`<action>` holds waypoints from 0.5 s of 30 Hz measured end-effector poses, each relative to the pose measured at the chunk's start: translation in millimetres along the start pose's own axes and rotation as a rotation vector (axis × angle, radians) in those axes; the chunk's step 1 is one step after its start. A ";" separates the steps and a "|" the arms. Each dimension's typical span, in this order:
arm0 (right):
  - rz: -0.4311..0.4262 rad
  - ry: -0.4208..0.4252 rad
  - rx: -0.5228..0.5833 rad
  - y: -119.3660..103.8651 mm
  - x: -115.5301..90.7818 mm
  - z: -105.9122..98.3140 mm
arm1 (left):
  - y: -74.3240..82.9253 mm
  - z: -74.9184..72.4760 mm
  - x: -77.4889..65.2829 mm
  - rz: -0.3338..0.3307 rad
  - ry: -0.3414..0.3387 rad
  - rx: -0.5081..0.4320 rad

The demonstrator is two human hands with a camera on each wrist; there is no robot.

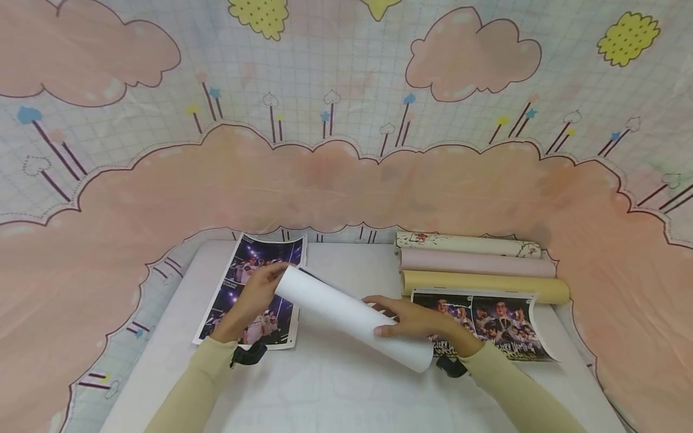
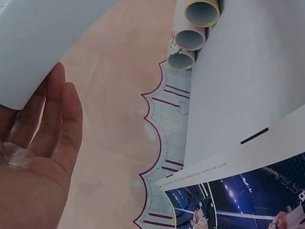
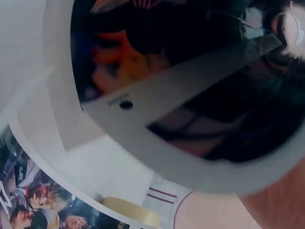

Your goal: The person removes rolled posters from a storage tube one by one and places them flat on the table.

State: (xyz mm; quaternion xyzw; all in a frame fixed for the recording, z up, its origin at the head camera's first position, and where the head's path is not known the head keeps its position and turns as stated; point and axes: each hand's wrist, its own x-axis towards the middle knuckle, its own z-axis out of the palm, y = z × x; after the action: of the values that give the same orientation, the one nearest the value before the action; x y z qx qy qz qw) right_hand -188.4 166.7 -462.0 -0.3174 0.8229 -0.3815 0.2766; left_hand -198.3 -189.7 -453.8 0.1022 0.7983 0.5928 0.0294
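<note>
A rolled-up poster [image 1: 352, 319], white outside, slants down to the right above the table, held in both hands. My left hand [image 1: 258, 296] holds its upper left end. In the left wrist view, that hand's fingers [image 2: 69, 119] reach behind the roll and the thumb is hidden. My right hand [image 1: 414, 322] grips near the lower right end, thumb on the near side and fingers over the top. In the right wrist view, the open end of the roll [image 3: 138, 81] shows a dark, glossy print with orange patches inside.
A photo poster sheet [image 1: 278, 331] lies on the white table [image 1: 335, 391] at left. Another printed sheet [image 1: 503, 325] lies at right with a curled edge. Behind it are yellow [image 1: 482, 285], pink [image 1: 476, 263] and floral cream [image 1: 468, 242] rolls. A cloud-patterned cloth [image 1: 346, 186] surrounds the table.
</note>
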 end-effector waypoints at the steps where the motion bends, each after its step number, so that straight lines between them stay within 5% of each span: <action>1: 0.006 0.007 0.001 0.6 0.6 0.8 | 0.7 0.3 0.8 0.005 -0.005 -0.009; 10: -0.021 0.108 0.025 4.1 2.7 9.3 | 5.4 -3.4 3.7 0.039 0.009 -0.052; 15: -0.021 0.158 0.112 3.3 1.3 19.6 | 6.7 -2.0 2.9 0.022 0.103 -0.163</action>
State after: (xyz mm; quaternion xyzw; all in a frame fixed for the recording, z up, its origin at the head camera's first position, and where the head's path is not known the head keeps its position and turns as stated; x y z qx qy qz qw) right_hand -176.6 158.5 -475.8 -0.2789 0.8162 -0.4536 0.2241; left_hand -200.6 -189.2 -446.5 0.0779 0.7466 0.6606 -0.0100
